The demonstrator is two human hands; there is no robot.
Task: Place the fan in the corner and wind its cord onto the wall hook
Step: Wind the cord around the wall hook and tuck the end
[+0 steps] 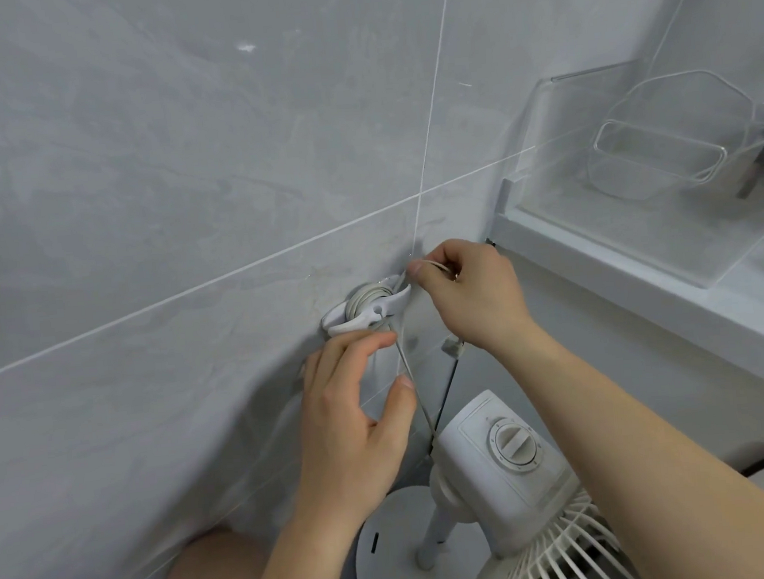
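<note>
Against the tiled wall (131, 195), the wall hook (365, 307) is your landmark, and the head view is the only view you have. Several turns of cord (362, 301) already sit on it. Just right of the hook, your right hand (468, 295) is pinched closed on the cord's free stretch, thumb and forefinger gripping it. Just below the hook, your left hand (358, 411) is half open, fingers curled loosely, with the cord running down between thumb and fingers; whether it actually grips, you cannot tell. Well below the hook, the fan (503, 477) stands on its round base close to the wall corner.

Risks, as a judgement: if you pull too hard with the right hand, the hook may peel off the tile or the taut line may tip the fan. If your pinch slackens, the wound turns may spring loose.

Count: one fan, one hook, one cord, two hands. Right of the hook, a ledge (648, 293) carries one clear tray (664, 158).
</note>
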